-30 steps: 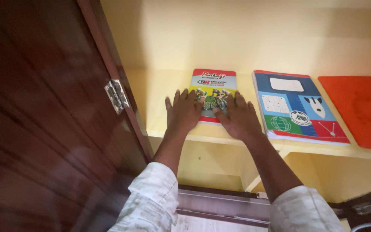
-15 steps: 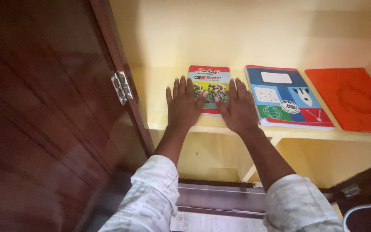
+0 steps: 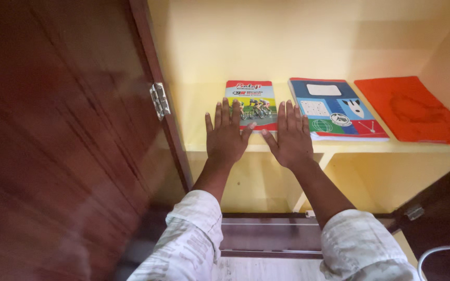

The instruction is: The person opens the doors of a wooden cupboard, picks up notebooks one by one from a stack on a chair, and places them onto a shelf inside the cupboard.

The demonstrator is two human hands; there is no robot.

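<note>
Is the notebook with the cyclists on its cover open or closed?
Closed. The cyclist notebook lies flat on the yellow shelf, front cover up, both hands, left and right, flat at its near edge.

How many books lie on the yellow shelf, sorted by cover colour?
Cyclist-picture book, with the left hand and right hand flat at its near edge: 1
Blue book with a rocket drawing: 1
Plain orange book: 1
Total: 3 books on the shelf

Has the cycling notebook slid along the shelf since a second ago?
No. The cycling notebook keeps its gap to the blue notebook; only the camera shifted.
</note>
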